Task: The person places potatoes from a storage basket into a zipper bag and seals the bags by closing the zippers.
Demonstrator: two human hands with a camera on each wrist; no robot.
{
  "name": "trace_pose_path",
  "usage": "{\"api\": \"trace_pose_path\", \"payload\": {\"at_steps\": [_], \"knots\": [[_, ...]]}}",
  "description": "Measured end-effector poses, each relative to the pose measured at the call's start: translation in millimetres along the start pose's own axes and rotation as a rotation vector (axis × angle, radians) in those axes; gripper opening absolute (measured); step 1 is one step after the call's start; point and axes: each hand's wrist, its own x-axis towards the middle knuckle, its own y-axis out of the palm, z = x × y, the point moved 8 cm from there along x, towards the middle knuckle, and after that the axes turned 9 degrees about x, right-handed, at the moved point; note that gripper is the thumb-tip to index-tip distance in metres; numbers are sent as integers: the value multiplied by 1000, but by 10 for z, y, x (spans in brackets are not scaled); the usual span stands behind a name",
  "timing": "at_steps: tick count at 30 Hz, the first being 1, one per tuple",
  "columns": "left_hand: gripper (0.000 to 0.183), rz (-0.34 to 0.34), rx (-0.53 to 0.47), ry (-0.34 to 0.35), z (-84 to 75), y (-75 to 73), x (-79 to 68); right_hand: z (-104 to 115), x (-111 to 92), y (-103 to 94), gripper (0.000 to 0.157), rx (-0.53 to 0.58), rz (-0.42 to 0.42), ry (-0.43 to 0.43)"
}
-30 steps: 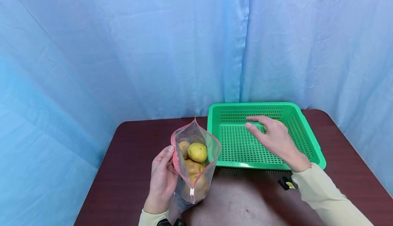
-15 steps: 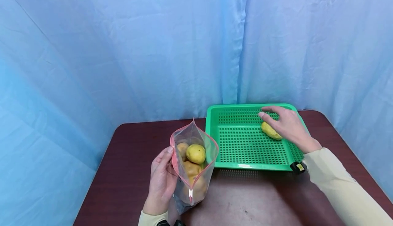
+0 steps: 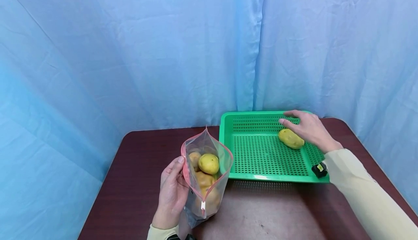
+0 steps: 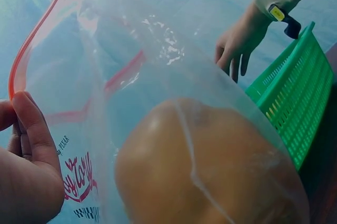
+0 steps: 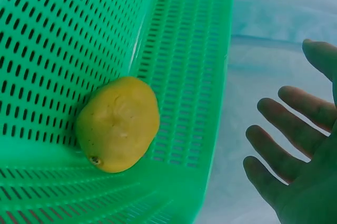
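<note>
My left hand [image 3: 173, 187] pinches the edge of a pink-rimmed clear bag [image 3: 209, 142], with several potatoes [image 3: 209, 164] inside, just right of my grip. My right hand [image 3: 308, 127] is spread wide and holds nothing — a yellow potato [image 3: 290, 139] sits just beside and below it, untouched, in the green basket [image 3: 254, 156]

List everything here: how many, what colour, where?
Table: 1, red-brown, foreground
Curtain: count unclear, pale blue, behind table
Basket: 1, green, on table
Bag: 1, clear, pink-edged, left of basket
Zip slider: 1, white, bag's near edge
Bagged potatoes: several (count unclear), yellow to tan, inside bag
Loose potato: 1, yellow, basket's right half
Wrist devices: 2, black, one per wrist
Sleeves: 2, cream, on arms
Left hand: 1, bare, gripping bag
Right hand: 1, bare, above basket's right end
</note>
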Motion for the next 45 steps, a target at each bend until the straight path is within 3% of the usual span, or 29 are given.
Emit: {"api": "trace_pose_path", "payload": {"at_steps": [14,27,39,45], "knots": [[27,10,-2,0,-1,-8,-4,-254,158,122,74,-11,82,45],[26,12,0,2,0,-11,-12,-561,197,433,82,51,246,116],[28,11,-8,6,10,-15,-5,-459,193,642,69,133,335,28],[27,1,-8,2,19,-25,-1,-464,160,634,70,140,330,17]]}}
